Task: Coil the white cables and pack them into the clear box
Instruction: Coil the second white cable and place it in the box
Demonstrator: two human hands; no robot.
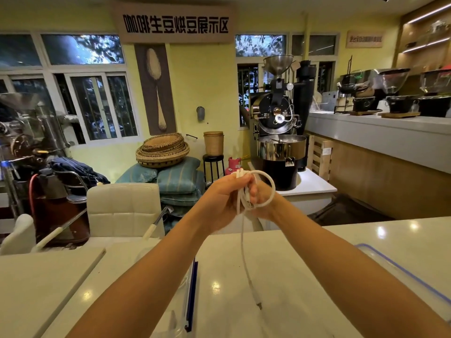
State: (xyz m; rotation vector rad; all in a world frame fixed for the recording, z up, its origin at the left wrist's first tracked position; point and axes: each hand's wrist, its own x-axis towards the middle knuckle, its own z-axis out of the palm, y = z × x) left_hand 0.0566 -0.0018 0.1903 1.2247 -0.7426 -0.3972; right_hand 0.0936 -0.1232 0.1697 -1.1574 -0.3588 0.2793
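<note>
Both hands are raised above the white counter, holding one white cable (267,189) wound into a few loops. My left hand (225,198) is closed around the bundle of loops. My right hand (262,198) sits behind the loops, mostly hidden, gripping them too. A loose tail of the cable (244,252) hangs down from the hands, and its plug end (258,304) nearly reaches the counter. A clear box with a blue rim (402,272) shows at the right edge of the counter. A clear lid with a blue edge (191,296) lies under my left forearm.
The white counter (292,276) spans the foreground. A cream chair (124,206) stands behind it at left, with cushions and woven baskets (162,150) beyond. A black coffee roaster (280,132) stands at the back, and a long bar with grinders (390,93) at right.
</note>
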